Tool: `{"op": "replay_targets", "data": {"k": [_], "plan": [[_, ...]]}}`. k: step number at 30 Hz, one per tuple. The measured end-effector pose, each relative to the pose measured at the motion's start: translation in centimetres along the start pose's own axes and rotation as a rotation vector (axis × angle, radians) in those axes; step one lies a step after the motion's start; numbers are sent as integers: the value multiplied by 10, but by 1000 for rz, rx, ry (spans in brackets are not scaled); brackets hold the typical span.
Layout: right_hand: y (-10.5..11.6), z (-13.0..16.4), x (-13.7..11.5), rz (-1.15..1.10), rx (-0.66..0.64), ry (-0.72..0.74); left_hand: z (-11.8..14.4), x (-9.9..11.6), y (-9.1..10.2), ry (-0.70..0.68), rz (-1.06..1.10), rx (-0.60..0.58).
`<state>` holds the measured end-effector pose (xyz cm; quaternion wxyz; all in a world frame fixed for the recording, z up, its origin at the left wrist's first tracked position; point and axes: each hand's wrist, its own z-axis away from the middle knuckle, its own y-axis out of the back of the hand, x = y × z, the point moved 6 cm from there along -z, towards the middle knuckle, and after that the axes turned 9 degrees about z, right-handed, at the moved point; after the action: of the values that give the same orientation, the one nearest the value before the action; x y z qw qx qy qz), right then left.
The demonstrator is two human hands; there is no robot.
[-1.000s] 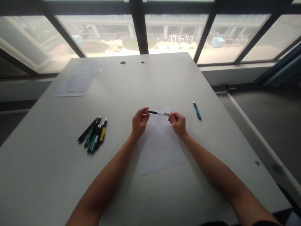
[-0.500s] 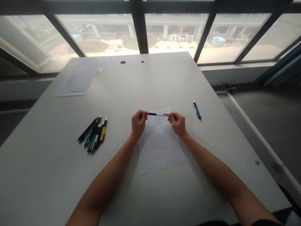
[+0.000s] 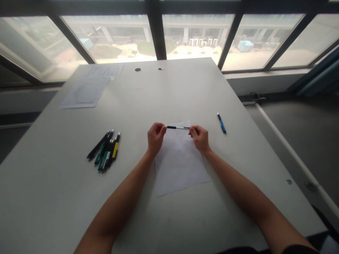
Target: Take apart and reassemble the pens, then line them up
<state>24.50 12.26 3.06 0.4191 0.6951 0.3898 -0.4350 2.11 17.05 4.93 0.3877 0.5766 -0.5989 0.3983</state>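
Between my two hands a white pen (image 3: 179, 127) with a black grip section is held level, sideways to me. My left hand (image 3: 156, 138) pinches its black end between thumb and fingers. At the other end, by the clip, my right hand (image 3: 199, 137) pinches it the same way. Below the pen lies a sheet of white paper (image 3: 180, 165), turned slightly on the table. The fingertips cover both tips of the pen.
Left of my arms lies a pile of several pens (image 3: 106, 151), black, green and yellow. A blue pen (image 3: 221, 123) lies to the right. Papers (image 3: 84, 91) rest at the table's far left. Two round cable holes (image 3: 137, 70) sit near the back edge, before the windows.
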Motion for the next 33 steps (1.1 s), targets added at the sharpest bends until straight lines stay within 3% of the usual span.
{"op": "replay_targets", "data": {"k": [10,15,22,33], "plan": [[3,-2,4,-94,3,-44,1,0,-2,-4,65,5],[4,-4,6,-403,24,-135,2,0,-6,5,70,-30],[-2,-6,-2,-774,-90,-299,5,2,-15,-34,-6,-130],[-4,-4,-6,-815,-108,-330,5,8,-19,-74,25,-217]]}}
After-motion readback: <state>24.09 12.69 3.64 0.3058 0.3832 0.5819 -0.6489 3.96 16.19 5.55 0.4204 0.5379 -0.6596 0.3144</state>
